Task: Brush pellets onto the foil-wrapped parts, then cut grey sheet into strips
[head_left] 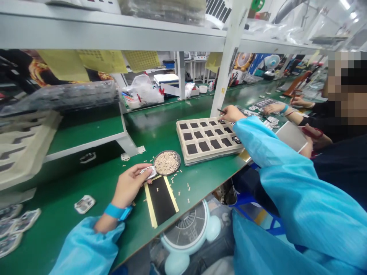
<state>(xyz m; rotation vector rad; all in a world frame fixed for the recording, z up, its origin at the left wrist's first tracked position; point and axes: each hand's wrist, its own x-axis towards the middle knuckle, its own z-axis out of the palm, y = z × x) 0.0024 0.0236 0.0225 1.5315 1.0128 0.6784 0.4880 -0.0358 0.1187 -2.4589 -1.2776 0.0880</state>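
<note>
My left hand (130,181) pinches a small white plastic part (148,172) beside a round dark dish (179,162) full of tiny beige pieces. Just below it, a black pad (162,198) with yellow tape along its sides lies on the green bench, a tiny piece on it. My right hand (231,114) is closed around a thin black tool (221,111), perhaps tweezers, at the far right corner of a cream tray (197,159). Black pads line the tray's pockets; a white-and-black part (236,139) sits in one at the right. The fingertips' underside is hidden.
More white parts lie at left, one alone (85,204). Tiny pieces are strewn round the dish. A low metal stand (86,145) and another cream tray (25,152) stand left. A shelf post (226,72) rises behind the tray. Co-workers' hands (273,109) are at right.
</note>
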